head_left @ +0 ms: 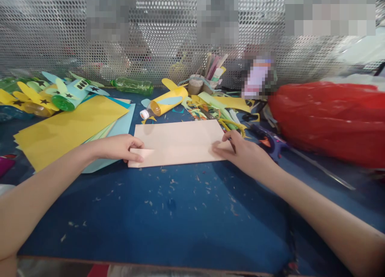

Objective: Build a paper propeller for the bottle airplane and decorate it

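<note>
A pale pink sheet of paper (180, 142) lies in front of me on the blue table, its near edge folded over. My left hand (128, 147) grips the left end of the sheet, with the thumb on top and the fingers curled at the edge. At the opposite end, my right hand (236, 148) has its fingers bent around the paper's right corner. Just beyond the sheet rests a bottle wrapped in yellow paper (170, 100) with wing-like pieces.
Stacked yellow paper (72, 124) and light blue sheets lie at left, near decorated bottles (69, 94). Behind are paper scraps (210, 106), a green bottle (132, 85) and cups of sticks. A glue gun (272, 142) and red plastic bag (325, 120) sit right. A perforated metal screen stands behind.
</note>
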The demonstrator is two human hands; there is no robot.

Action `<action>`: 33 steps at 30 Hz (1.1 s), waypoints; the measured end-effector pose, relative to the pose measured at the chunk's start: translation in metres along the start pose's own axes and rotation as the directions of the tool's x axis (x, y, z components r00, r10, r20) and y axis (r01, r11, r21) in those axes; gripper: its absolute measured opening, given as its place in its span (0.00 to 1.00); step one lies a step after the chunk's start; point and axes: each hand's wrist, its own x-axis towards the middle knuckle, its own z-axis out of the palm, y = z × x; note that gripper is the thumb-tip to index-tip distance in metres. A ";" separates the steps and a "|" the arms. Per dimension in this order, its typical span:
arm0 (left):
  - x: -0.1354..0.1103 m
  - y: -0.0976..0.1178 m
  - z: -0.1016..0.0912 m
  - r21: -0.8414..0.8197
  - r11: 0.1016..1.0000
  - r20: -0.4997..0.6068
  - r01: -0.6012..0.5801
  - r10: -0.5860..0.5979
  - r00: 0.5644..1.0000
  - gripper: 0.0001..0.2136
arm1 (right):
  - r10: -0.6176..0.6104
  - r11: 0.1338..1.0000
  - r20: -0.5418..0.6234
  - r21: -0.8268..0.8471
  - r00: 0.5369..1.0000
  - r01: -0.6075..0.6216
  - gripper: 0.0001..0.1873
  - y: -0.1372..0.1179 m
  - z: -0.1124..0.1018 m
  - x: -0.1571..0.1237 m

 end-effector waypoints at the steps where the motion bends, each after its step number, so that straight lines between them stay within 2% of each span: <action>1: 0.000 0.001 0.000 0.000 1.000 -0.002 0.000 0.000 1.000 0.12 | -0.001 1.000 0.000 0.006 1.000 0.001 0.19 0.000 0.000 0.000; 14: 0.001 0.001 -0.001 0.013 1.000 0.015 0.008 -0.008 1.000 0.15 | -0.013 0.999 0.001 0.046 1.000 0.013 0.19 0.003 0.001 0.001; 20: 0.000 0.002 -0.001 -0.006 1.000 0.009 -0.004 0.004 1.000 0.19 | -0.016 0.998 0.028 0.054 0.999 0.014 0.19 0.004 0.000 0.002; 25: 0.000 0.002 -0.001 -0.074 0.997 0.046 -0.031 0.034 0.998 0.17 | -0.003 0.998 0.031 0.066 0.999 0.001 0.19 0.004 -0.001 0.002; 33: 0.000 0.003 0.000 -0.059 0.998 0.030 -0.039 0.040 0.999 0.15 | -0.007 0.995 0.030 0.095 1.000 0.004 0.19 0.007 -0.001 0.004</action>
